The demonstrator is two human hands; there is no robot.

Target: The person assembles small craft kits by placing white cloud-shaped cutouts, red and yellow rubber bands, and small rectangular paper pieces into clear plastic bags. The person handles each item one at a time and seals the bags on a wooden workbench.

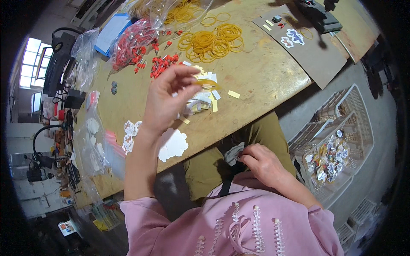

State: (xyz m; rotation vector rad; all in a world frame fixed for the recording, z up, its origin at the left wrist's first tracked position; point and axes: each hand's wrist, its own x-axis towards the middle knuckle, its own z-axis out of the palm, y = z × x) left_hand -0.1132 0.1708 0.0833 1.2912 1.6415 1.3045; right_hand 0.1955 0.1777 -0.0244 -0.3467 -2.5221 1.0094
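Note:
My left hand [168, 96] is raised over the table, thumb and fingers pinched on a yellow rubber band [210, 82]. Beneath it lies a heap of small white and pale-yellow paper strips [200, 102]. Beyond that hand sits a pile of small red-headed parts [162, 64], with a larger heap of yellow rubber bands [209, 44] to its right. My right hand [262, 164] rests low over my lap, fingers curled in. A whitish, crumpled thing [233, 153] shows beside its fingertips; whether the hand grips it is hidden.
White scalloped cards [173, 145] and printed cutouts [129, 138] lie near the table's front left. A plastic bag of red parts [134, 40] stands farther back. At the right are a brown board [307, 51] and, on the floor, a crate [356, 123] holding many cutouts.

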